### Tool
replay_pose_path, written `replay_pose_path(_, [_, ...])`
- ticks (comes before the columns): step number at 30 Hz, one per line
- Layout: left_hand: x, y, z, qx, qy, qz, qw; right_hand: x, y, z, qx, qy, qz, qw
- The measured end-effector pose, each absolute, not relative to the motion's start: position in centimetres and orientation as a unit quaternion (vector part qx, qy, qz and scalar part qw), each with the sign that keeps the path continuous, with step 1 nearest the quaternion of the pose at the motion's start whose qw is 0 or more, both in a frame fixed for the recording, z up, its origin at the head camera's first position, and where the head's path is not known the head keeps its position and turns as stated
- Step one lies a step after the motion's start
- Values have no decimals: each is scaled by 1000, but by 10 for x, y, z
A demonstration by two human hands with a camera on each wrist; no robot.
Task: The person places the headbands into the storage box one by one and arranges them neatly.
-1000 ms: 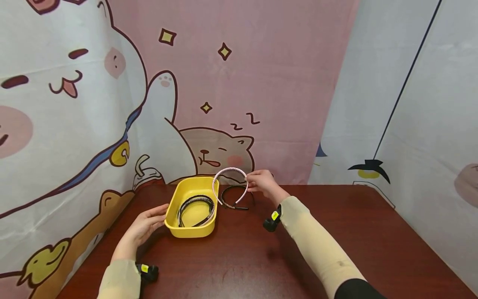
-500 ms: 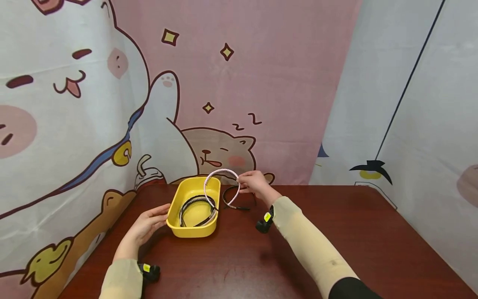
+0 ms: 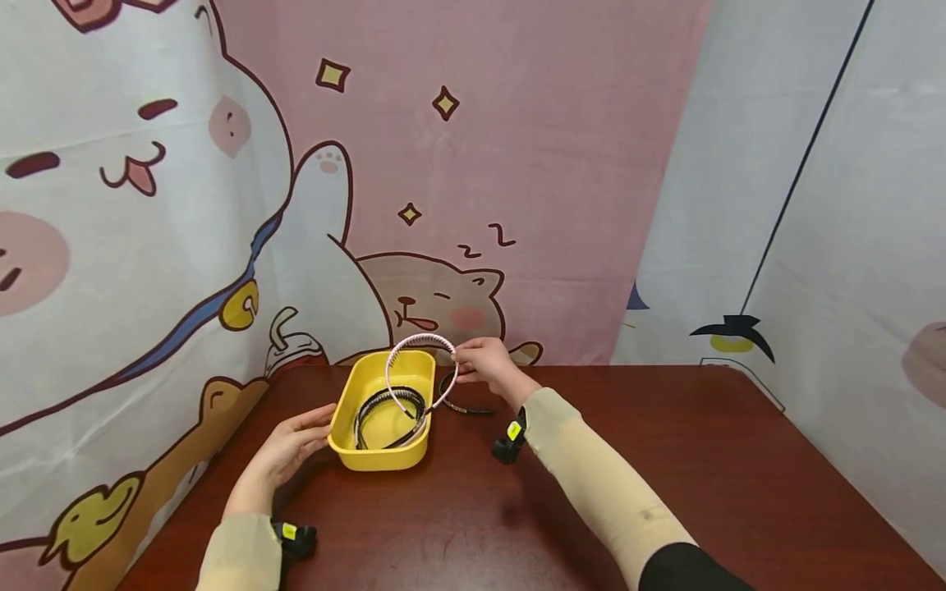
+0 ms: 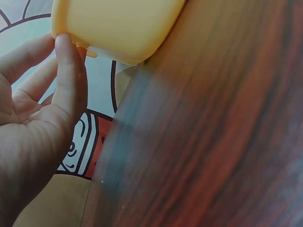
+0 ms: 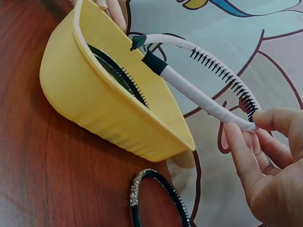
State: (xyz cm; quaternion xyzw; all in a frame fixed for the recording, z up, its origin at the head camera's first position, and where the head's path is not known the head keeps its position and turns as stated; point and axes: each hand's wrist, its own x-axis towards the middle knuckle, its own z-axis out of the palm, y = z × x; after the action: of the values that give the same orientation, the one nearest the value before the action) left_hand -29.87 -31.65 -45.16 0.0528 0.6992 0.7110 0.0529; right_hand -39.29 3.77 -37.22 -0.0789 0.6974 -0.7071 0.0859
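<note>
My right hand pinches a pale pink, ribbon-wrapped headband with black inner teeth between thumb and fingertips. The headband stands upright, its dark-tipped ends over the near part of a yellow plastic basin. Inside the basin lie several dark headbands, stacked in a ring. My left hand is at the basin's left side, its fairly straight fingers and thumb touching the outside of the rim; the left wrist view shows the thumb right under the lip.
A black headband with a glittery section lies on the dark red-brown table, just right of the basin. Behind the table hangs a cloth printed with cartoon animals.
My right hand has moved left with the pink headband, from beside the basin to over it. My left hand stays at the basin's rim.
</note>
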Motion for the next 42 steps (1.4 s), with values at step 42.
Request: replay_pose_path(42, [-301,-316,-453,50,686,724,49,-383,-23,-396,-43,684,-719,111])
